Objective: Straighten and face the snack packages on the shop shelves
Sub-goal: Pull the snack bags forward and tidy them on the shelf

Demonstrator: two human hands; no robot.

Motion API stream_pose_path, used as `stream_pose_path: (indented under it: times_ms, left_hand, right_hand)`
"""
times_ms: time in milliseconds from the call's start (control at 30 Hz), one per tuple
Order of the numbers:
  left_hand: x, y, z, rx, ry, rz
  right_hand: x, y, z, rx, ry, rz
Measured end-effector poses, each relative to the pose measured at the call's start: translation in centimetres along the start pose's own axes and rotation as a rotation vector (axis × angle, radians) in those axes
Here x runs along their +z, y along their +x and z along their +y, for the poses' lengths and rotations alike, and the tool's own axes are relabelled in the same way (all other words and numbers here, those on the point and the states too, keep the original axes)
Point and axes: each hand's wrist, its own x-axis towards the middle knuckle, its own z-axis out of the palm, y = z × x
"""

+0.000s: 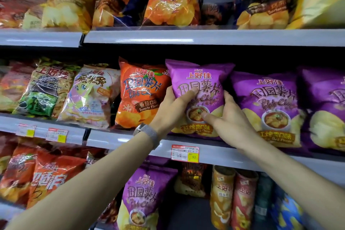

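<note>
Both hands are on one purple bag (199,84), which stands on the middle shelf (119,139) between the orange bag (141,95) and a second purple bag (270,102). The left hand (173,106) grips its left edge, thumb laid across the front and the other fingers curled behind, out of sight. The right hand (231,119) pinches the right edge, thumb pressed on the bowl picture, fingers (228,97) wrapped round the side. The bag is upright, label forward, its top leaning slightly left, so I'd call this one nearly faced but not yet let go.

Plenty looks left to do. The top-shelf bags (119,3) lean and overlap, the prawn crackers (46,87) slump sideways, and the bottom-shelf bags (50,175) tilt too. The purple row to the right seems square already.

The held bag's base is hidden behind the hands. The far-right bags are cut off, the left edge is blurred, and the print on the price tag (184,152) is too small to read.
</note>
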Motion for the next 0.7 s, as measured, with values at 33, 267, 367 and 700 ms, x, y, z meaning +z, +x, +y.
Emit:
stream_pose_path:
  times_ms: [33,267,367,700]
  left_hand:
    - [0.0,-0.1,-0.1,-0.009,0.004,-0.003]
    - [-0.3,-1.4,0.0,0.017,0.223,0.037]
    - [-0.6,-2.6,0.5,0.018,0.382,0.048]
    - [-1.3,-5.9,0.9,0.206,0.702,0.171]
  right_hand:
    - [0.0,0.1,0.0,0.014,-0.009,-0.027]
    - [0.1,-0.7,0.5,0.013,-0.048,-0.117]
    - [-0.5,-1.1,0.4,0.006,-0.060,-0.135]
    - [-2.5,-4.7,-0.9,-0.141,-0.091,-0.231]
